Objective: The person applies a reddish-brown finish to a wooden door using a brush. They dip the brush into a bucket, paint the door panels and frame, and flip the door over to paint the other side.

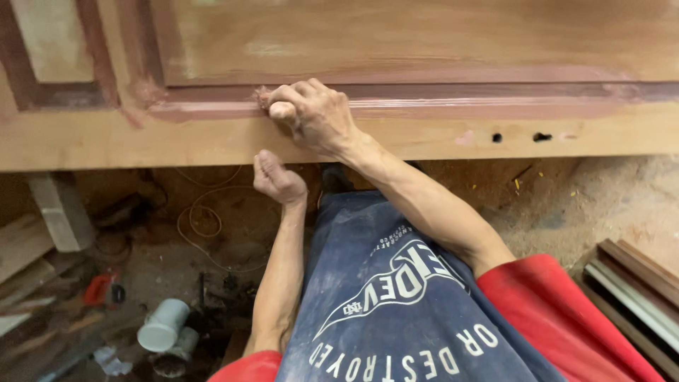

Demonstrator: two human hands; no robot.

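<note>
looking down: head camera, person leaning over a wooden door laid flat
right hand (315, 113): fingers curled tight, pressing a small reddish wad (263, 98) against the door; looks pinched between thumb and fingers, wad mostly hidden, cannot tell what it is made of
wad position: in the groove of the door moulding, near the corner of the large panel
left hand (277, 177): loosely closed fist, nothing visible in it; sits just under the door's near edge, apart from the right hand, not clearly touching the wood
door (424, 42): light brown wood, raised panels; reddish-brown smear along the moulding groove (460, 99) running left to right, also around the smaller panel at far left
door edge (141, 145): bare pale wood strip nearest the person, two small dark holes (520, 137) in it right of the right hand
clothes: blue apron (396, 297) with white print over red sleeves
floor left: sawdust, thin looped wire (201, 219), pale grey pipe fitting (164, 325), small red tool (99, 288), wood offcuts (28, 247)
floor right: sawdust, stacked moulded wood strips (636, 283) at the picture's edge
</note>
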